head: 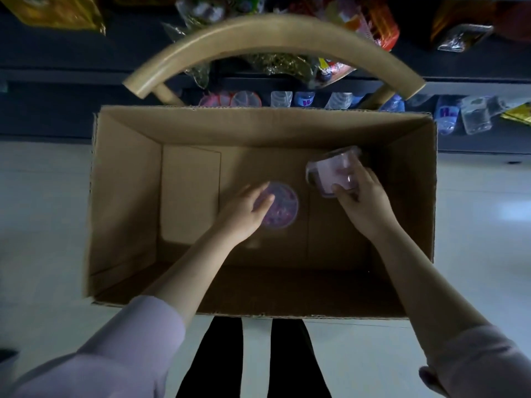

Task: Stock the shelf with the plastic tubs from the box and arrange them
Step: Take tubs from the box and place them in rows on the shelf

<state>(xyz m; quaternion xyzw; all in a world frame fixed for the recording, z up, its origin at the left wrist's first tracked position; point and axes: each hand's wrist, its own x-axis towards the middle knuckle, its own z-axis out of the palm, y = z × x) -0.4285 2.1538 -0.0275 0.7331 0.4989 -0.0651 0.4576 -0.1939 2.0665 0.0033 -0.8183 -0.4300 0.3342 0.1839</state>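
Cardboard box [126, 196] fills the middle of the frame, its top open, and both arms reach down into it. Left of centre on its floor, the left grip [244, 214] hovers with fingers spread apart over a purple-lidded tub [283, 209] that stands lid up. Blur hides whether the fingers touch it, though the splayed hand suits taking the wide lid from above. Further right, the right grip [362, 202] is clamped round a tilted tub [330, 175], thumb on the near side and fingers on the far side, seemingly lifted off the cardboard. Taking one tub in each hand would probably let both go to the shelf in one trip. No other tubs show inside, so these look like the last. Pale floor [43, 196] lies on either side. The box seems to rest on a wooden chair [258, 30] whose curved back arcs across the upper middle; its seat is hidden. Along the top, the dark shelf [71, 73] holds packets, and lower down stocked tubs [244, 99] and bottles [304, 99].
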